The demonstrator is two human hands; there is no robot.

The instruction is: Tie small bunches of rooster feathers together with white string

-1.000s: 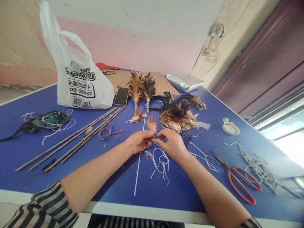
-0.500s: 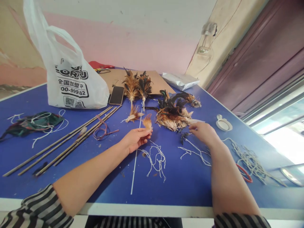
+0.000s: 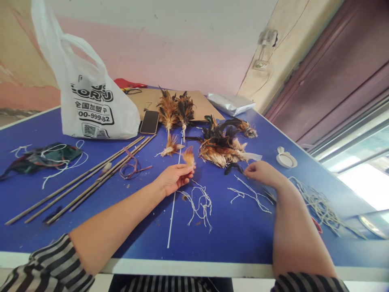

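Now, left hand point(image 3: 179, 178): in the head view, just off centre toward 7 o'clock, thumb and fingers pinching the base of an orange-brown feather tuft point(image 3: 189, 156), which points upward at about the centre, over the blue counter point(image 3: 231, 239).
Right hand point(image 3: 261, 172): toward 4 o'clock, fingers drawn together at the end of a dark feather point(image 3: 232, 167); whether they grip it, I cannot tell.
Feather pile point(image 3: 219, 152): at 3 o'clock, black and tan plumes heaped just beyond the dark feather.
Tied feather bundles point(image 3: 168, 109): at 11 o'clock, two side by side, partly over a cardboard sheet point(image 3: 205, 105); a small bundle point(image 3: 170, 147) lies at 9 o'clock.
White strings point(image 3: 197, 202): a loose tangle at 6 o'clock; further strands point(image 3: 251, 194) at 4 o'clock, near the right hand.
Thin sticks point(image 3: 100, 178): at 8 o'clock, lying slantwise, a purple cord point(image 3: 132, 171) partly across them.
Plastic bag point(image 3: 99, 105): at 10 o'clock, upright, just beside a smartphone point(image 3: 149, 122).
Tape roll point(image 3: 286, 160): at 3 o'clock, beyond the right hand.
Pale cord point(image 3: 319, 202): toward 4 o'clock, heaped past the right wrist.
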